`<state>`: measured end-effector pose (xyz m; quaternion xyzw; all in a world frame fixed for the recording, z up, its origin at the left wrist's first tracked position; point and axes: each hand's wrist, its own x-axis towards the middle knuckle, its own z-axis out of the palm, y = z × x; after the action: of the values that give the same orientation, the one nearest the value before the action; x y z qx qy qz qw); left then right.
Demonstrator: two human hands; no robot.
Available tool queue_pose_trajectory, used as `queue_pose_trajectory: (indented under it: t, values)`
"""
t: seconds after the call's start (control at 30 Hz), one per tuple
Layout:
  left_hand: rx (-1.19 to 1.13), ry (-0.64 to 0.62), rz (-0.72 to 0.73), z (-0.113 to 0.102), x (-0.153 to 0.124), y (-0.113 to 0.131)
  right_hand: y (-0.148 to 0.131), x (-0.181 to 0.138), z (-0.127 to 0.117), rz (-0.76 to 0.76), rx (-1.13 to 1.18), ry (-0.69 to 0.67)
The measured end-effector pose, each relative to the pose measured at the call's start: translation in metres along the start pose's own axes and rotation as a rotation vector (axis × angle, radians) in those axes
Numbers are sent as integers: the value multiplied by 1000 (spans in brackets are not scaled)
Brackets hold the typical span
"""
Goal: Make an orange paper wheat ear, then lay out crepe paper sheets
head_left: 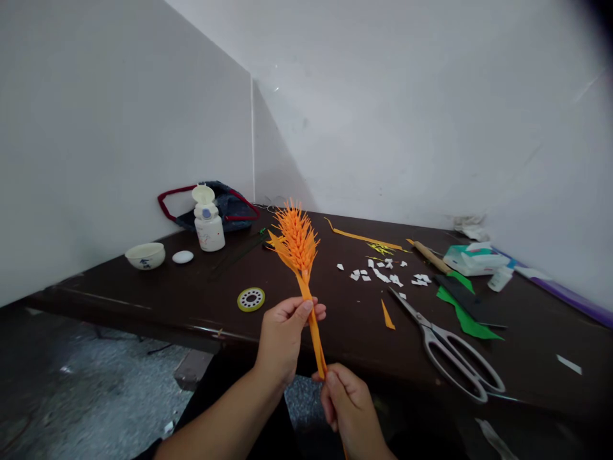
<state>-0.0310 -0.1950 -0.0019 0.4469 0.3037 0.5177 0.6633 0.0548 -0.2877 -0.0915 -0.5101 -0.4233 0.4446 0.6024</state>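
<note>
An orange paper wheat ear [297, 239] stands nearly upright in front of me, its bristly tip leaning a little left. One long pointed orange leaf [283, 253] sticks out on its left side. My left hand [286, 332] pinches the orange-wrapped stem just below the head, thumb on top. Lower down, my right hand [348, 404] is closed round the stem near the table's front edge. A thin orange end shows beneath the right hand. The fingers behind the stem are partly hidden.
Large scissors [450, 351] lie on the dark table [201, 306], right of my hands. White paper scraps [383, 273], green paper [467, 313] and an orange strip [368, 237] are beyond. Left are a tape roll [251, 299], bowl [145, 256] and bottle [209, 231].
</note>
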Motion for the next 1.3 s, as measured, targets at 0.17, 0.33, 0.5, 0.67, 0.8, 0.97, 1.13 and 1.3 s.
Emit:
queue_pose_trajectory:
  t: [0.17,0.33,0.5,0.67,0.8,0.97,1.13,1.3]
  values:
    - [-40,-15,-49,0,0,1,-5,-1,-1,-46,-23,38]
    - [-52,-26,-64,3,-4,4,-5,-2,1,-65,-25,41]
    - [-64,-42,-79,4,-5,7,-4,-1,1,-85,-10,32]
    - [-53,-91,-94,5,-9,10,-4,-3,2,-98,-10,50]
    - [-8,-101,-103,6,-11,12,-1,-2,1,-79,15,26]
    - [54,-93,-72,7,-10,10,-15,0,2,-201,9,150]
    - [143,-109,-29,9,-13,9,-43,8,10,-431,-57,242]
    - [193,-111,-12,12,-15,12,-53,18,19,-363,-52,312]
